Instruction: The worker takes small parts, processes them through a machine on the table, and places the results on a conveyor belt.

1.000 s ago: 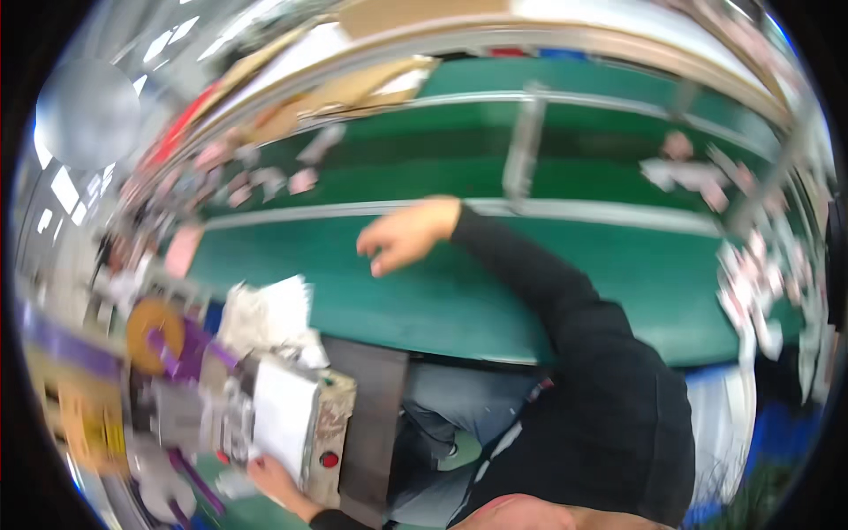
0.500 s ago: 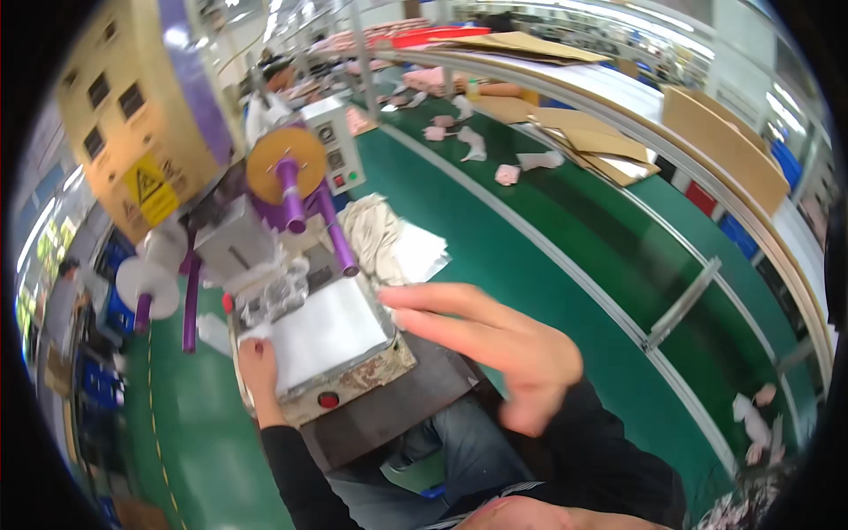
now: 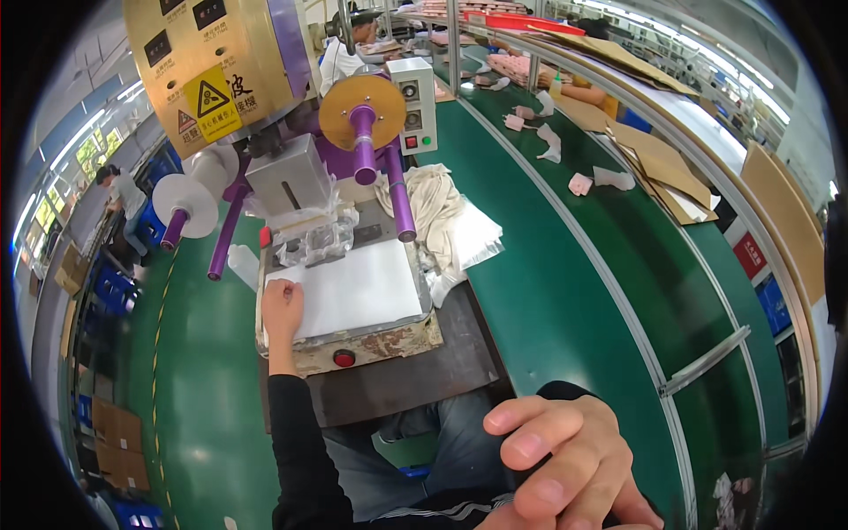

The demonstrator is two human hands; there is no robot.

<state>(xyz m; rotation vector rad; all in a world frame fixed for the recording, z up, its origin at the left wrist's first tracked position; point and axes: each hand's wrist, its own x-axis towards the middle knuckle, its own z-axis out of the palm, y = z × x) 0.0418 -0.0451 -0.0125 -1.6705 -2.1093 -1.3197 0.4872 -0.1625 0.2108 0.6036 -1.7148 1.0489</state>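
A bench machine has a gold head (image 3: 212,62), purple rods and a grey metal block (image 3: 287,177). Beneath the block lies a crumpled clear plastic piece (image 3: 314,240), at the back of the machine's bed. A white sheet (image 3: 358,287) covers the front of that bed. My left hand (image 3: 283,307) rests at the sheet's left edge with its fingers curled closed; whatever may be inside is hidden. My right hand (image 3: 565,459) is raised close to the camera at lower right, away from the machine. Its fingers are bent but apart, and nothing shows in them.
A red button (image 3: 344,358) sits on the machine's front. Beige cloth (image 3: 424,194) and clear plastic bags (image 3: 477,234) lie to its right, before a control box (image 3: 412,106). Farther right runs a green conveyor (image 3: 565,265) with small pink pieces and cardboard. A person (image 3: 128,208) stands far left.
My right hand has drawn back from beside the machine's right edge toward my body, its fingers bending. My left hand stays at the sheet's left edge. The whole view has shifted.
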